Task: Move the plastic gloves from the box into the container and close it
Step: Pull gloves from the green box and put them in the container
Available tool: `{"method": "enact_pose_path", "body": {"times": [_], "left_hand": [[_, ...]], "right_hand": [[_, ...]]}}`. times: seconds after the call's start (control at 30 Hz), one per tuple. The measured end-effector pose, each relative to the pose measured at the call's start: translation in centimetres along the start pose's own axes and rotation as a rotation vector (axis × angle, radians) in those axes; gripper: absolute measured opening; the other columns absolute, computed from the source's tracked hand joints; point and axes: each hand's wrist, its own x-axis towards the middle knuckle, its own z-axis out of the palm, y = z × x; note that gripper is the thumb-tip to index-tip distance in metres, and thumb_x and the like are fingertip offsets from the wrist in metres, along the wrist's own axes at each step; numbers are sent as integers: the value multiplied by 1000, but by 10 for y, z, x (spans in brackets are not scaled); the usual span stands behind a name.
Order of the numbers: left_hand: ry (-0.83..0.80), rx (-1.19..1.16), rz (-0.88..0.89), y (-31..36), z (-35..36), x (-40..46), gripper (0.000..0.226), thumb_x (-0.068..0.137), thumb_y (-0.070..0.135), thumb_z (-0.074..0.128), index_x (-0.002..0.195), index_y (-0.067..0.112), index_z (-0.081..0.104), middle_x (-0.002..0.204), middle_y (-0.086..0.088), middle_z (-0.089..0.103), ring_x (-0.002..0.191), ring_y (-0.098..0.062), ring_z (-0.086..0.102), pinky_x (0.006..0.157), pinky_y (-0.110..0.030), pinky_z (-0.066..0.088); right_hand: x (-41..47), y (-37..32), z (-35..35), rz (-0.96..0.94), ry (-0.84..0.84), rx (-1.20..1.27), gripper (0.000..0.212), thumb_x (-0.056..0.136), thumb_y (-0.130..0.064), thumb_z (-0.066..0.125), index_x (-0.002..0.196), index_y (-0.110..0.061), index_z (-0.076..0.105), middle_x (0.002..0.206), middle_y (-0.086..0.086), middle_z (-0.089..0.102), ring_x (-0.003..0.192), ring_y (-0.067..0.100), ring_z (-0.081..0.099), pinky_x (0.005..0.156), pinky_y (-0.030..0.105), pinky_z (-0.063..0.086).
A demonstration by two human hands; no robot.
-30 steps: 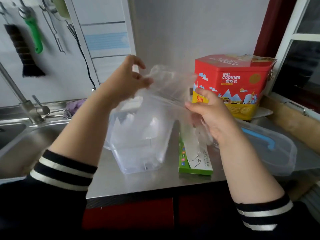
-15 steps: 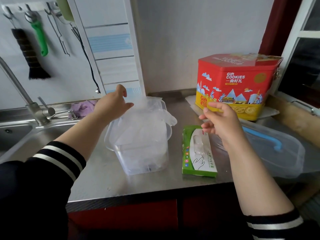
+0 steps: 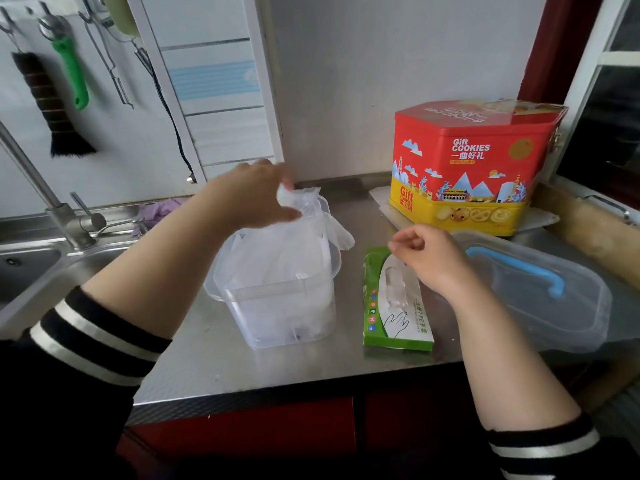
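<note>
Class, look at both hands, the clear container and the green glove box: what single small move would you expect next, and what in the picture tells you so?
Probably the left hand pushes its bunched plastic gloves down into the clear container. They still spill over its rim, one fingertip hanging outside. The right hand hovers over the green glove box, holding nothing; the lid lies aside.
</note>
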Motion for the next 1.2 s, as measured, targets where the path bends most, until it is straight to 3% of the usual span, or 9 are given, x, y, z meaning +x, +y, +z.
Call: {"method": "enact_pose_path", "body": {"times": [0.1,0.23,0.53,0.63,0.77,0.9,1.0,1.1,1.2], "left_hand": [[-307,92,49,10,13,2,86,84,59,61,152,31,17,159,-1,19,141,-32,28,112,-48,27],[-560,204,30,7,54,20,97,88,69,46,154,27,-11,163,-2,-11,148,-32,12,117,-50,16],[-706,207,-44,14,106,19,65,105,43,22,153,17,-15,162,-3,-17,150,-29,-3,119,-42,0],[-719,190,-15,13,105,22,65,105,41,24,154,15,-11,162,-2,-16,150,-27,0,119,-41,9],[-636,62,-8,3,89,32,82,94,58,46,156,26,4,162,2,5,140,-28,32,90,-35,55],[-541,110,0,-2,56,35,71,86,64,54,137,16,49,139,-1,52,103,-21,59,84,-30,54],[-221,237,22,7,31,29,46,95,50,50,112,10,64,115,-8,66,103,-29,60,92,-39,48],[197,-49,55,50,14,0,28,97,37,50,104,16,67,105,-8,67,98,-32,60,83,-39,49],[419,-345,298,100,32,-32,23,92,32,58,104,14,68,104,-8,67,93,-31,63,77,-36,50]], "right_hand": [[-2,2,5,-8,-32,-6,11,91,-32,65,100,-25,64,85,-19,56,79,-5,51,67,17,39],[-3,4,9,13,-58,-29,17,91,-35,64,103,-24,65,93,-14,62,91,7,58,81,28,46],[1,16,13,32,-58,-385,18,94,-37,58,106,-25,65,115,2,55,102,22,57,88,36,49],[1,20,13,66,-138,-435,19,95,-38,55,102,-24,66,116,5,53,104,25,56,92,39,49],[1,21,12,71,-171,-427,20,96,-39,54,104,-25,67,116,4,49,107,25,54,94,40,47],[1,23,11,64,-177,-410,20,96,-36,55,110,-28,67,117,3,47,109,25,52,96,42,47],[1,26,17,58,-176,-414,22,97,-29,51,111,-31,69,120,5,46,111,28,52,97,43,46],[3,27,21,61,-169,-422,21,95,-30,54,108,-29,71,121,5,47,111,29,54,99,43,45],[4,25,22,49,-135,-482,19,95,-26,55,101,-21,72,109,5,52,100,27,58,87,35,47]]}}
